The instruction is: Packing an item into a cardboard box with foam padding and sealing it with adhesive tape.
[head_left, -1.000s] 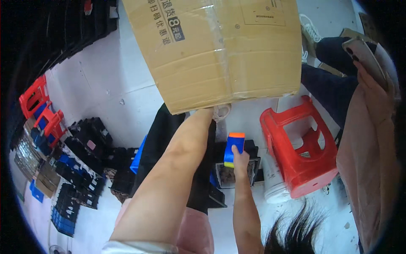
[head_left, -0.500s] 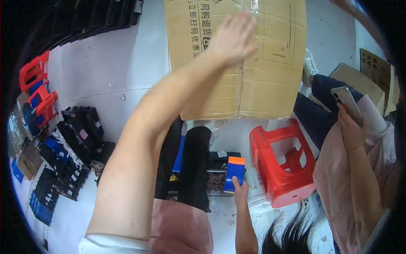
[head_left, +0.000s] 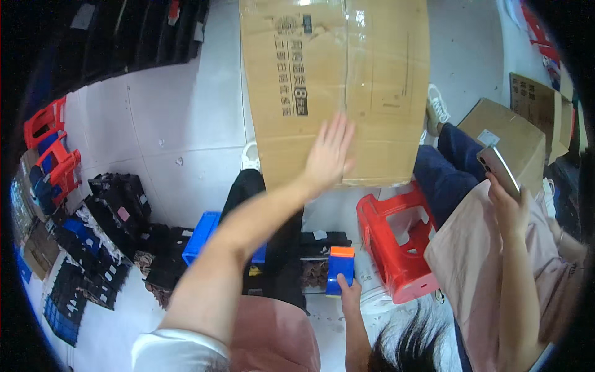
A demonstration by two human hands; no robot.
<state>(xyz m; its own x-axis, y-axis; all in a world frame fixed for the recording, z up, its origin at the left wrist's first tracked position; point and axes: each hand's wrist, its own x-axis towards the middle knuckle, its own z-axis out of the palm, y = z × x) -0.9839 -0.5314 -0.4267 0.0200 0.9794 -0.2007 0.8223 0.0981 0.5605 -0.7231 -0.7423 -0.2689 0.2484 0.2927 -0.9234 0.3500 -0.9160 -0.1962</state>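
A large cardboard box stands in front of me, with shiny clear tape running down its middle seam. My left hand lies flat on the box's near part, beside the seam, fingers stretched out. Lower down, my right hand grips a blue tape dispenser with an orange top edge. The dispenser is held upright, apart from the box. Part of the seam's near end is hidden by my left hand.
A red plastic stool stands right of my legs. A person at the right holds a phone. Open cartons lie behind them. Black crates are at left; a blue bin sits beside my leg.
My left hand has slid back toward me along the seam to the box's near end. My right hand still holds the tape dispenser, slightly lower in view. The view has shifted a little.
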